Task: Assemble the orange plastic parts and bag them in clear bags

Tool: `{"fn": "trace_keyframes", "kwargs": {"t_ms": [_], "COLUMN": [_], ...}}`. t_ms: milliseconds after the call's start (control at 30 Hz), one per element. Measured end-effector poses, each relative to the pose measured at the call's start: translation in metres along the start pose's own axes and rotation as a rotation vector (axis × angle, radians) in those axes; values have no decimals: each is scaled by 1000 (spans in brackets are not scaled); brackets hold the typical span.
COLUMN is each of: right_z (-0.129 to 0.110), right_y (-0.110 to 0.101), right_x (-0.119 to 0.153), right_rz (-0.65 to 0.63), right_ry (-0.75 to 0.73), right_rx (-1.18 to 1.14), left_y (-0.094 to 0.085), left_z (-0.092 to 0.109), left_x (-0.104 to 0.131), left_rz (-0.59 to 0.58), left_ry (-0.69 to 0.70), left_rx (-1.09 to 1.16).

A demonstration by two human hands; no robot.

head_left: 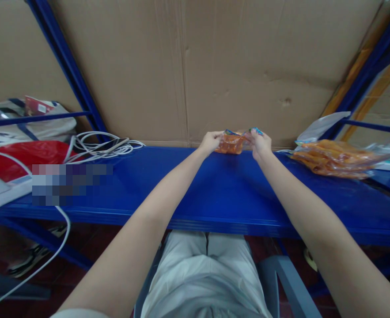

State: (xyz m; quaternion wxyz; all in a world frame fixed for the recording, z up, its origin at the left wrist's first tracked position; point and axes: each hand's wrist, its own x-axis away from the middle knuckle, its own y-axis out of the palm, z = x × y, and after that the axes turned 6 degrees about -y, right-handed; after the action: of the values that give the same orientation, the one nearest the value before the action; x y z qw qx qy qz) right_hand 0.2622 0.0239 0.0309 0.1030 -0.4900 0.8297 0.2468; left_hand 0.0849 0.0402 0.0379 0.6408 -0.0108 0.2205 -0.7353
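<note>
Near the back edge of the blue table (228, 194), a small clear plastic packet with orange contents (231, 143) is stretched between my two hands. My left hand (211, 142) pinches its left top corner. The right top part, with a bit of blue and green print, is gripped in my right hand (259, 142). The packet hangs just above or touches the table; which of the two cannot be told. Farther right lies a pile of similar orange packets in clear plastic (337, 159).
Coiled white cables (105, 148) and a red bag (42, 154) lie at the left, beside a white device (5, 192). A cardboard wall (188, 66) stands behind the table, with blue metal posts (65, 62) at both sides. A white cable hangs over the front edge.
</note>
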Motion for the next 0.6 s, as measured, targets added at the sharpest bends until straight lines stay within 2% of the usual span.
{"fn": "trace_keyframes", "kwargs": {"t_ms": [133, 267, 467, 600], "right_z": [2, 7, 16, 14], "right_y": [-6, -8, -6, -1], "right_x": [2, 5, 5, 1], "right_rz": [-57, -147, -213, -150], "right_ry": [66, 21, -32, -218], "right_rx": [-96, -96, 61, 133], "left_y": [-4, -7, -7, -2], "left_z": [-2, -8, -9, -3], "left_x": [12, 18, 16, 14], "left_rz": [-121, -170, -83, 27], "left_ry": [-64, -183, -265, -189], "left_rx": [-68, -169, -106, 60]}}
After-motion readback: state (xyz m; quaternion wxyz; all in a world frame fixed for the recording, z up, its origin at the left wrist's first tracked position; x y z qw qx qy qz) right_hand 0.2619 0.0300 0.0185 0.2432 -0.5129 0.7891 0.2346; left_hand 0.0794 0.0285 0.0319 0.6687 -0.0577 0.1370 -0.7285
